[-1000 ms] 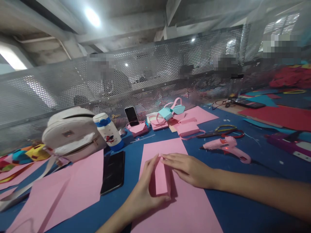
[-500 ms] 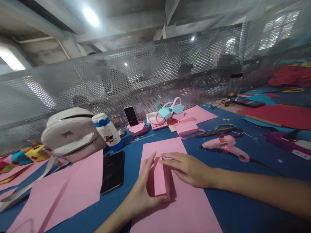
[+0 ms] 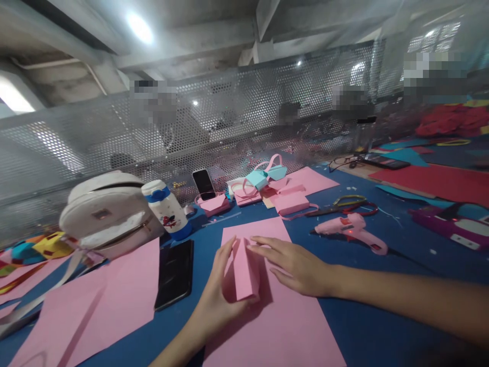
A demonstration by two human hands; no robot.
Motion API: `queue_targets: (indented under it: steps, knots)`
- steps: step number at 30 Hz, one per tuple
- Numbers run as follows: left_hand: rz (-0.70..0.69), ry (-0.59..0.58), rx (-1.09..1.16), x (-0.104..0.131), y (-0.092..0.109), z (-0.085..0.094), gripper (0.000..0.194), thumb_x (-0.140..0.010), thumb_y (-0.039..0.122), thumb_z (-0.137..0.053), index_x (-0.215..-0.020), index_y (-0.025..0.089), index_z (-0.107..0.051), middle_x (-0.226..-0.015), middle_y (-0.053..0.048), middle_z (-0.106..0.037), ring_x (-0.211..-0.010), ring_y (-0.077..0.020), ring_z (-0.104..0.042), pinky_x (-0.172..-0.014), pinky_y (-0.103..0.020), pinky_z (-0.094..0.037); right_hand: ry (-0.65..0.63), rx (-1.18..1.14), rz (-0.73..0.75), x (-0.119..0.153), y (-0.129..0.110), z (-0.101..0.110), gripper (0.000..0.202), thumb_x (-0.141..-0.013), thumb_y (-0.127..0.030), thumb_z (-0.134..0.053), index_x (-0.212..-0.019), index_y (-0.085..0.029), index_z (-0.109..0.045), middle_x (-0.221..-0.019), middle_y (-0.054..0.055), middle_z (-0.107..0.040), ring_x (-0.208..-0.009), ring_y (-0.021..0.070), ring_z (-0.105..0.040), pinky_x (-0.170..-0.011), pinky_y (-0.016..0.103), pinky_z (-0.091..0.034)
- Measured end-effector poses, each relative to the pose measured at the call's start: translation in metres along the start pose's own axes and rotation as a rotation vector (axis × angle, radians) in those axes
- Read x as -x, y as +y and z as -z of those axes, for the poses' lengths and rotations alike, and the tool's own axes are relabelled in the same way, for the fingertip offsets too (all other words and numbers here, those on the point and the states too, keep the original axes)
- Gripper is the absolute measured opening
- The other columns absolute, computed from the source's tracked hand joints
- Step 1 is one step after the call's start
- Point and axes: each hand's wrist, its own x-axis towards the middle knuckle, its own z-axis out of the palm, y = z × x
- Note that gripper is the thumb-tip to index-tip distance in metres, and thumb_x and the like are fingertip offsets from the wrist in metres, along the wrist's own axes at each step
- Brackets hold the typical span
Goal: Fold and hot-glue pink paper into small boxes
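A small folded pink paper box (image 3: 246, 272) stands on a sheet of pink paper (image 3: 290, 326) in front of me. My left hand (image 3: 217, 298) spans the box lengthwise, thumb at its near end and fingers at the far end. From the right, my right hand (image 3: 294, 262) reaches over with fingers stretched out, the fingertips at the far right edge of the box. Its thumb is hidden. Right of the hands lies a pink glue gun (image 3: 351, 230) with a small red light and a cord.
Left of the sheet lie a black phone (image 3: 174, 275) and more pink paper (image 3: 103, 300). Behind are a white backpack (image 3: 103, 209), a bottle (image 3: 166, 209), small paper bags (image 3: 292, 201) and scissors (image 3: 344, 205). A purple device (image 3: 451, 227) lies right. A perforated metal screen (image 3: 229, 117) stands behind.
The box has tilted and turned slightly within my left hand, showing more of its right side. My right fingertips have shifted slightly at its far end. The view has moved a little.
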Motion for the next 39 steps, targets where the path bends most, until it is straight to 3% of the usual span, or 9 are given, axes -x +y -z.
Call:
queue_targets:
  steps: [3, 11, 15, 19, 23, 28, 32, 35, 39]
  knots:
    - [-0.013, 0.060, 0.007, -0.004, -0.003, 0.001, 0.090, -0.076, 0.035, -0.077, -0.151, 0.033, -0.027, -0.156, -0.010, -0.024, -0.147, -0.0359, -0.022, -0.120, -0.055, -0.018, -0.011, -0.003, -0.004, 0.000, -0.001, 0.000, 0.065, -0.090, -0.006, -0.045, -0.152, -0.020, -0.032, -0.154, 0.014, -0.038, -0.144, 0.0208, -0.032, -0.116, 0.041, -0.034]
    - [-0.028, -0.013, -0.075, -0.004, 0.000, 0.003, 0.061, -0.082, 0.043, -0.073, -0.139, 0.035, -0.051, -0.164, -0.006, -0.008, -0.151, -0.0352, -0.008, -0.120, -0.055, -0.020, -0.068, 0.019, 0.087, -0.001, -0.001, 0.000, 0.057, -0.090, -0.005, -0.047, -0.145, -0.021, -0.046, -0.154, 0.014, -0.037, -0.141, 0.0240, -0.037, -0.113, 0.044, -0.036]
    - [-0.036, -0.019, -0.104, -0.005, 0.002, 0.004, 0.055, -0.084, 0.041, -0.071, -0.135, 0.033, -0.054, -0.162, -0.008, -0.019, -0.151, -0.0344, -0.013, -0.119, -0.054, -0.022, -0.079, 0.018, 0.094, -0.002, -0.003, 0.001, 0.056, -0.090, -0.006, -0.047, -0.145, -0.018, -0.045, -0.152, 0.014, -0.041, -0.138, 0.0242, -0.040, -0.112, 0.043, -0.037]
    - [0.045, -0.024, -0.111, -0.005, 0.006, 0.004, 0.045, -0.081, 0.026, -0.070, -0.124, 0.027, -0.056, -0.162, -0.011, -0.021, -0.151, -0.0324, -0.016, -0.118, -0.054, -0.024, 0.064, -0.002, 0.114, -0.002, -0.007, 0.001, 0.029, -0.084, -0.004, -0.046, -0.104, -0.015, -0.065, -0.110, 0.011, -0.067, -0.104, 0.0209, -0.059, -0.091, 0.034, -0.048]
    - [0.060, -0.029, -0.152, -0.004, 0.016, 0.005, 0.030, -0.081, 0.026, -0.065, -0.110, 0.023, -0.057, -0.163, -0.013, -0.018, -0.150, -0.0347, -0.018, -0.118, -0.056, -0.021, 0.133, 0.083, 0.110, 0.000, -0.008, -0.003, 0.015, -0.074, -0.006, -0.047, -0.073, -0.019, -0.055, -0.070, 0.002, -0.060, -0.068, 0.0173, -0.050, -0.064, 0.029, -0.040]
    - [0.027, -0.061, -0.190, 0.001, 0.016, 0.007, 0.035, -0.085, 0.031, -0.060, -0.119, 0.025, -0.060, -0.164, -0.011, -0.019, -0.150, -0.0358, -0.014, -0.118, -0.056, -0.022, 0.147, 0.118, 0.109, 0.003, -0.007, -0.006, 0.011, -0.071, -0.012, -0.051, -0.067, -0.021, -0.047, -0.064, 0.000, -0.056, -0.060, 0.0156, -0.046, -0.058, 0.028, -0.033]
    - [0.022, -0.033, -0.182, 0.004, 0.006, 0.013, 0.043, -0.090, 0.038, -0.056, -0.133, 0.029, -0.057, -0.163, -0.008, -0.023, -0.148, -0.0355, -0.022, -0.117, -0.056, -0.023, 0.103, 0.168, 0.089, 0.003, -0.008, -0.003, 0.025, -0.087, -0.017, -0.049, -0.064, -0.021, -0.043, -0.062, -0.001, -0.057, -0.057, 0.0140, -0.048, -0.058, 0.028, -0.031]
    - [0.025, -0.028, -0.145, 0.002, 0.005, 0.019, 0.051, -0.092, 0.042, -0.056, -0.142, 0.031, -0.050, -0.160, -0.006, -0.031, -0.147, -0.0333, -0.026, -0.118, -0.055, -0.023, 0.049, 0.189, 0.086, 0.003, -0.008, -0.001, 0.022, -0.096, -0.020, -0.047, -0.074, -0.019, -0.052, -0.071, 0.002, -0.064, -0.062, 0.0146, -0.055, -0.060, 0.028, -0.034]
    - [0.061, -0.055, -0.168, -0.001, 0.010, 0.022, 0.060, -0.091, 0.040, -0.059, -0.147, 0.029, -0.042, -0.155, -0.008, -0.041, -0.144, -0.0321, -0.034, -0.118, -0.054, -0.025, -0.012, 0.072, 0.122, 0.004, -0.004, -0.002, 0.016, -0.088, -0.007, -0.051, -0.095, -0.018, -0.060, -0.072, -0.002, -0.068, -0.066, 0.0133, -0.062, -0.066, 0.026, -0.040]
